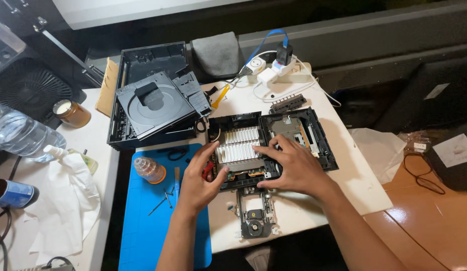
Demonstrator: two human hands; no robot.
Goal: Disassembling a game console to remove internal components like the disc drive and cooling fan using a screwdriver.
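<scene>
Two bare forearms, two bare hands

The left hand (201,175) and right hand (294,168) show no gloves, rings or watch (as far as this angle shows); no sleeve reaches either forearm in view.

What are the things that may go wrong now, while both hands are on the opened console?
1. The left hand and right hand press on the open console chassis; fingers may bend the thin heatsink fins.
2. Loose screws lie on the blue mat, unsorted, near the left forearm; a sweep might scatter them.
3. The small bottle beside the chassis could tip.
</scene>
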